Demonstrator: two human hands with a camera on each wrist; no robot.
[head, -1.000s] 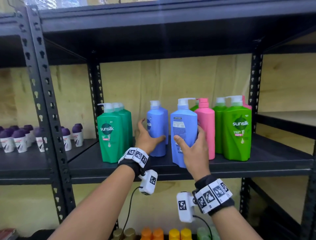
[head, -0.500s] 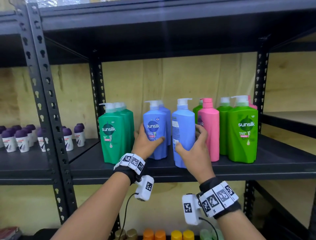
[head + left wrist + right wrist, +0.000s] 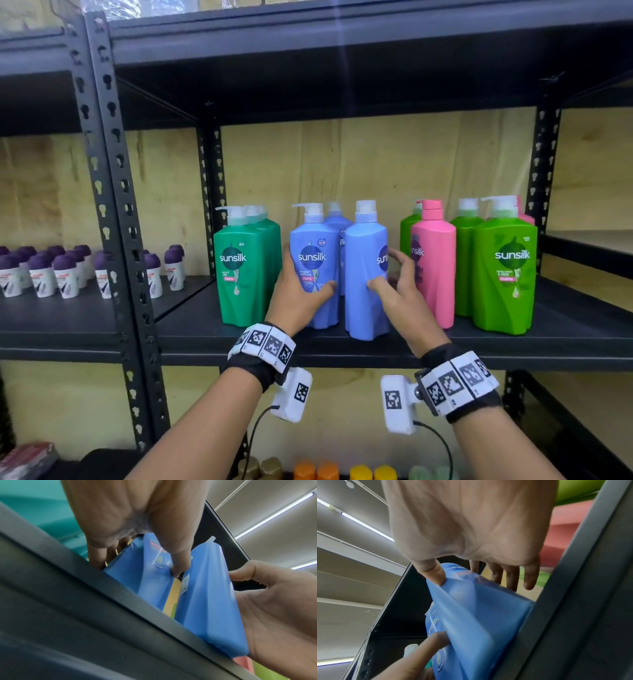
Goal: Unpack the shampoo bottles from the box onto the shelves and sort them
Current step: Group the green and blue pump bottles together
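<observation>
Two blue Sunsilk pump bottles stand side by side at the front of the black shelf (image 3: 428,346). My left hand (image 3: 305,274) grips the left blue bottle (image 3: 313,240), thumb across its label, fingers round its left side. My right hand (image 3: 385,270) holds the right blue bottle (image 3: 364,308), thumb on the front and fingers round the right edge; its label faces right. The left wrist view shows my left hand (image 3: 137,568) on the left bottle (image 3: 137,582) and the right bottle (image 3: 205,601). The right wrist view shows my right hand (image 3: 474,580) on the right bottle (image 3: 479,615).
Dark green bottles (image 3: 246,270) stand left of the blue ones. A pink bottle (image 3: 435,274) and light green bottles (image 3: 503,274) stand to the right. Small purple-capped bottles (image 3: 65,274) fill the neighbouring shelf. A steel upright (image 3: 113,205) divides the bays. Orange and yellow caps (image 3: 315,471) show below.
The right blue bottle has been turned about its axis, from back label towards me to front label showing at its right edge. The left blue bottle was turned label-forward and stays gripped.
</observation>
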